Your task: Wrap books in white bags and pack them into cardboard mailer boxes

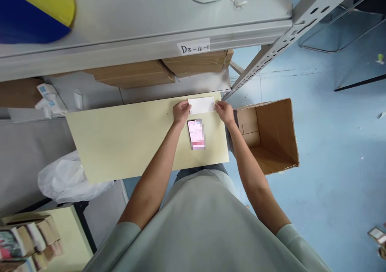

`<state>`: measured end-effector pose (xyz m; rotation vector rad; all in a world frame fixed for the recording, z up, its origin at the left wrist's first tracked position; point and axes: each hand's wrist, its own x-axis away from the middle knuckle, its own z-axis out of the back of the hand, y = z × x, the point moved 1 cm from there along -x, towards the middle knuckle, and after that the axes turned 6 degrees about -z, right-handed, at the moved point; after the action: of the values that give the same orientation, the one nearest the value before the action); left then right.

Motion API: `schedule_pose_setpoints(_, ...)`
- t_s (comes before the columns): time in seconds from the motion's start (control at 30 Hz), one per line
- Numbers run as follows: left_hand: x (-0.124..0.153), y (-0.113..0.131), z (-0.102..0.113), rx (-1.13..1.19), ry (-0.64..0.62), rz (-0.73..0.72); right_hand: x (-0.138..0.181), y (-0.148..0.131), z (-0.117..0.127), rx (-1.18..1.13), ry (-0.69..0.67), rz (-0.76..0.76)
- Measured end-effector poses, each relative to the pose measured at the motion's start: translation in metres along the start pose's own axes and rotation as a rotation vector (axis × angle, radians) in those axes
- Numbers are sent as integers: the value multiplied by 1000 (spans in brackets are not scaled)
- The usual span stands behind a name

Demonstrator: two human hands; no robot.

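Blue flooring (325, 155) extends to the right of a grey metal shelving unit (135, 18), whose edge carries a handwritten label (193, 46) reading "D3-4-1". Below that edge, brown cardboard boxes (132, 75) occupy the lower level. Directly before me is a pale yellow table (126, 139), its long far side next to the shelving.

Item under handling: one white rectangular piece (201, 105), flat in appearance, located over the far right part of the table, with its long sides running left to right. I cannot tell whether it rests on the tabletop or is raised slightly.

My left hand (181, 112) pinches the piece at its left end between thumb and fingers. My right hand (225, 112) is at the opposite end, fingers bent and fingertips against the short edge; whether they clasp it, I cannot tell.

A phone (193, 133) lies on the table just on my side of the piece, between my forearms, screen lit and partly obscured by pixelation. Beside the table's right end stands an open cardboard carton (276, 135). At the left end, a white plastic bag (64, 175) sits bunched beside the table.
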<state>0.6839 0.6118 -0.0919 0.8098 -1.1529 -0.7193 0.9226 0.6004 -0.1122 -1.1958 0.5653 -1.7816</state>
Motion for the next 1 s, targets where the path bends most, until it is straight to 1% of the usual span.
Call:
schedule_pose_setpoints(0.13,-11,0,7,-233,14,-121,10,-12,-4,28,-12,-52)
schedule_pose_setpoints(0.2,-13,0,8,-335,28,-142,13,-15,-6,18,-2,-62)
schedule_pose_setpoints(0.27,-11,-2,6,-387,31,-145,16,-17,-10,-1,10,-65)
schedule_pose_setpoints(0.43,2,-1,-4,-324,33,-140,14,-15,-12,-16,26,-56)
schedule_pose_setpoints(0.57,10,5,-13,-294,-3,-99,7,-13,-1,-29,66,-53)
schedule_pose_setpoints(0.67,18,12,-10,-280,-24,-108,10,-18,7,-23,73,-30)
schedule_pose_setpoints(0.73,29,17,2,-260,-22,-126,19,-26,10,-9,78,6)
schedule_pose_setpoints(0.83,55,25,35,-195,20,-169,48,-44,11,3,109,90)
schedule_pose_setpoints(0.9,79,28,65,-130,68,-197,73,-59,8,-2,87,157)
schedule_pose_setpoints(1.0,124,23,121,-25,151,-230,115,-82,-6,13,-18,245)
